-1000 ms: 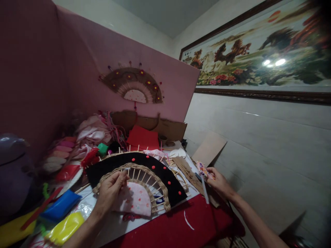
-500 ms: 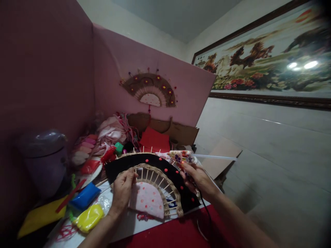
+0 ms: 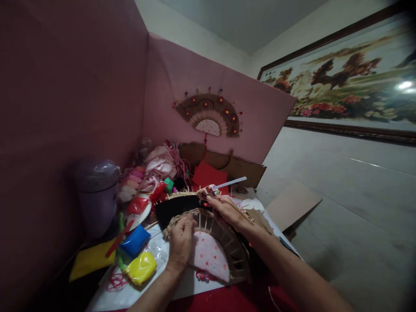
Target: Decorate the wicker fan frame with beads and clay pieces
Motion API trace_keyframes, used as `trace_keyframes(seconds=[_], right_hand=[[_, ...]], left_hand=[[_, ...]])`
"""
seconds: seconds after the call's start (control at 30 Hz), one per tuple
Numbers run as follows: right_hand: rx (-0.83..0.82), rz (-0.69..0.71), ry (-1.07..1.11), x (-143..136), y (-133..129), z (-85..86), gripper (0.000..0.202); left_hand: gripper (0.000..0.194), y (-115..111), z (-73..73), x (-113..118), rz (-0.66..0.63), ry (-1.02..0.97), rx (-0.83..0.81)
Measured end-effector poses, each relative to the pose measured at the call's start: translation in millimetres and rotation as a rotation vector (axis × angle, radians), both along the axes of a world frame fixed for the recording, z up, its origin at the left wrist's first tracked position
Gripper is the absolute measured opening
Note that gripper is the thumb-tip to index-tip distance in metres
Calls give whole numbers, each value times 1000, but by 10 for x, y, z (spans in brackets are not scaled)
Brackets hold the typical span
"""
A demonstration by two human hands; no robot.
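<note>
A woven half-round fan (image 3: 211, 214) stands tilted up in front of me, with thin sticks for ribs. A black cloth band (image 3: 177, 210) runs along its outer edge, and spotted pink cloth (image 3: 211, 256) covers its inner part. My left hand (image 3: 181, 238) pinches the woven braid at the fan's left side. In my right hand (image 3: 230, 211) is a flower-patterned hot glue gun (image 3: 204, 191), a pale glue stick (image 3: 231, 183) poking out of its rear. The gun is over the upper part of the black band; its nozzle is hard to see. My right forearm shades the fan's right side.
A decorated brown fan (image 3: 208, 113) hangs on the pink panel behind. Left of the work lie a blue packet (image 3: 134, 241), a yellow packet (image 3: 141, 268) and a yellow sheet (image 3: 92, 259). A lidded lilac container (image 3: 97, 203) stands farther left. Red sheets (image 3: 209, 175) lie behind.
My right hand with the glue gun has moved left along the black band, from its right part to near the top. The camera view has turned left; my left hand keeps its grip.
</note>
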State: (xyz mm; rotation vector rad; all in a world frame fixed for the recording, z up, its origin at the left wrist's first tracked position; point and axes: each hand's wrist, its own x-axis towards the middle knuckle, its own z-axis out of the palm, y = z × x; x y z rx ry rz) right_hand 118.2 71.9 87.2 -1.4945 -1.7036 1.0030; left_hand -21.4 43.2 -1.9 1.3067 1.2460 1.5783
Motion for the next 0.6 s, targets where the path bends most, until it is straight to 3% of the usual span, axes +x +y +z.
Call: trace_keyframes(seconds=[0.6], right_hand=[[-67,58,-107,-140,159,-66,45]], left_hand=[[44,-10,-28,9,2,-16,13]])
